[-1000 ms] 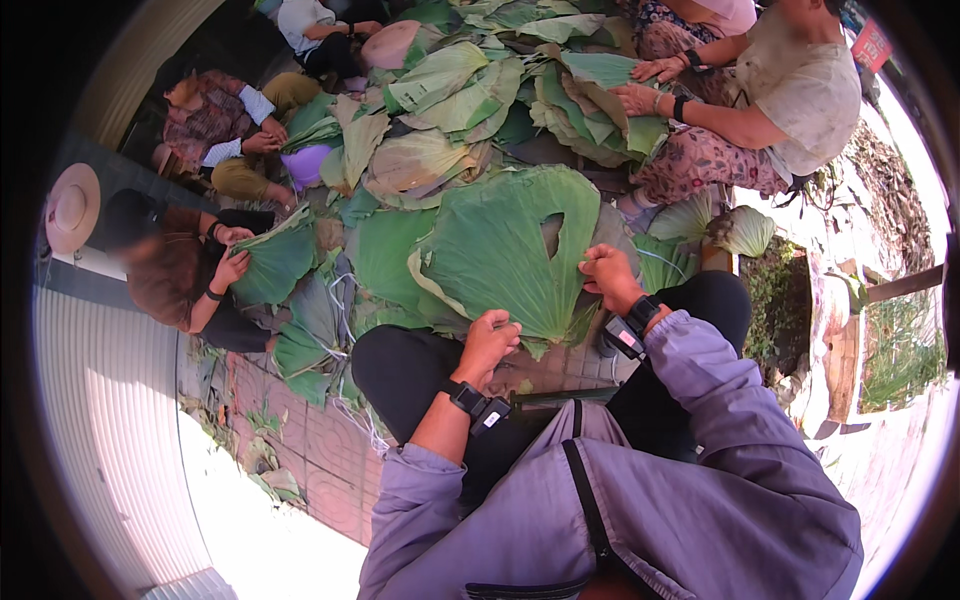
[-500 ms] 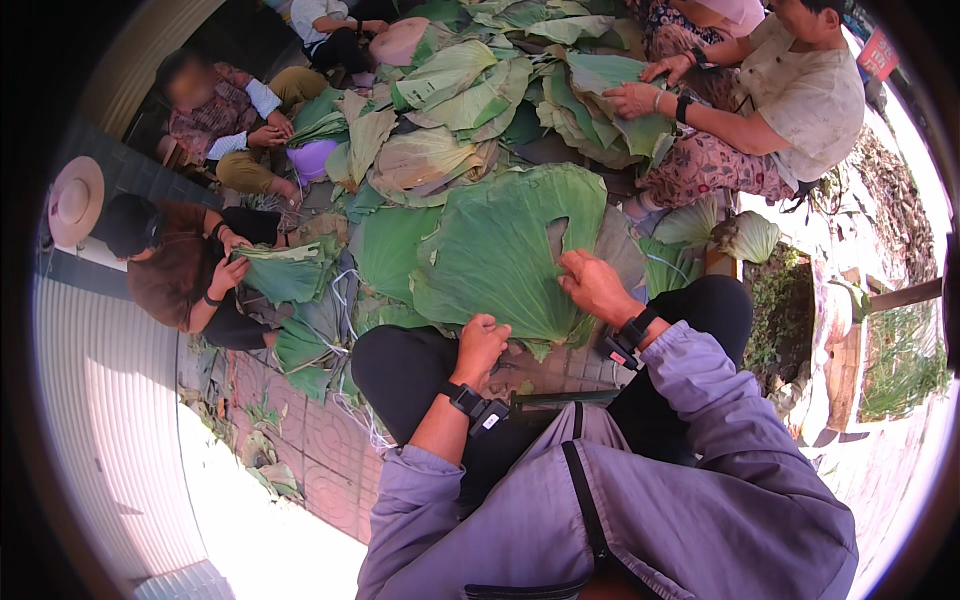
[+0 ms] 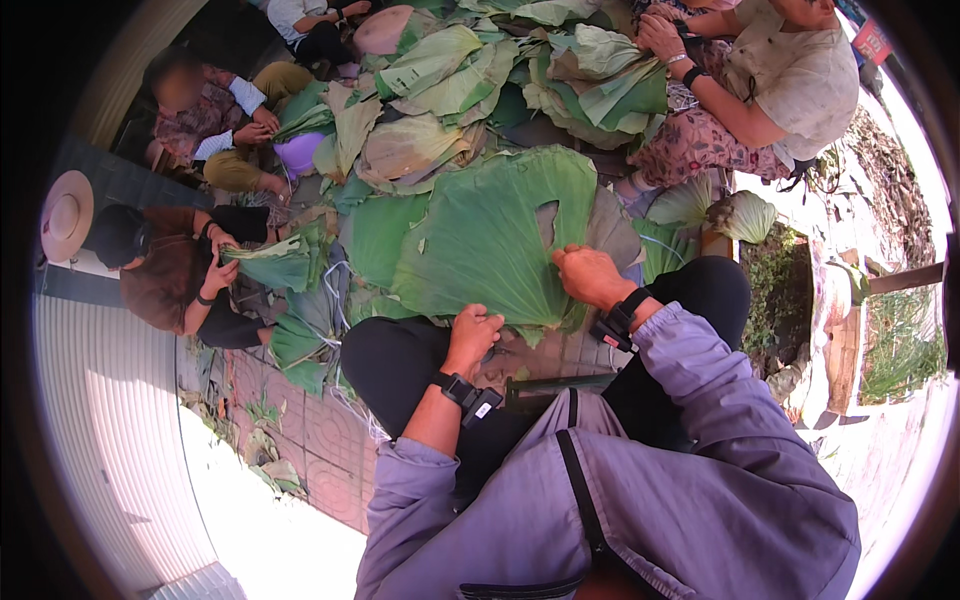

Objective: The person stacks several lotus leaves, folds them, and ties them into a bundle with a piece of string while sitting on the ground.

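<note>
A large green lotus leaf (image 3: 480,240) lies before the knees (image 3: 385,365), partly hiding other leaves (image 3: 385,238), its right side pinched by the right hand (image 3: 592,277), while the curled left hand's (image 3: 470,337) grip at the near edge cannot be made out.

Broad green leaf (image 3: 480,240), holed, outspread

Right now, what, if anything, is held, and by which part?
Right hand: large green leaf, apparently pinched by its right edge. Left hand: at the leaf's near edge, grip unclear.
</note>
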A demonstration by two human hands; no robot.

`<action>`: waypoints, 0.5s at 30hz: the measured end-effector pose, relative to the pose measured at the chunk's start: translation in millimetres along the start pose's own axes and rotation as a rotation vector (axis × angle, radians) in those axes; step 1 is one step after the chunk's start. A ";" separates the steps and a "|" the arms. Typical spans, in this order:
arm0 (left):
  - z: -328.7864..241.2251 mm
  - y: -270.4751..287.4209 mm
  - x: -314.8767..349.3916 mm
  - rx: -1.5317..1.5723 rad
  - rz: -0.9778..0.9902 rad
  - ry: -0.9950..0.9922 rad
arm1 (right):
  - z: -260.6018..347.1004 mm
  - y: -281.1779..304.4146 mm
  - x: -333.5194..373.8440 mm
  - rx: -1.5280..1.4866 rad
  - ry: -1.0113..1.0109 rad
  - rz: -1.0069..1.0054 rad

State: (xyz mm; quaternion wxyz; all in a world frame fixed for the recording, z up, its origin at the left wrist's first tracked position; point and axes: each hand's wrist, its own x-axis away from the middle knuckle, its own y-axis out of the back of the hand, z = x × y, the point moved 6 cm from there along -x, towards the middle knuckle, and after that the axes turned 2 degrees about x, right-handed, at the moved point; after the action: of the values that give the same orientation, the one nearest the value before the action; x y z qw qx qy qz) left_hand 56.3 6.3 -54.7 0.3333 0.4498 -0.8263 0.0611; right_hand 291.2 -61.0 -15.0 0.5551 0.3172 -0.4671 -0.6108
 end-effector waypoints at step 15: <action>-21.7 4.4 6.3 0.118 0.034 -0.187 | 16.1 12.1 0.9 0.010 0.082 -0.113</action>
State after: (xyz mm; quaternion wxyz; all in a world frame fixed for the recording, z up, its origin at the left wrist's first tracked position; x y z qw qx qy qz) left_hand 61.3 13.2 -33.2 0.2267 0.4583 -0.8563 0.0731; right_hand 281.1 -57.8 2.2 0.5368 0.3705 -0.4282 -0.6254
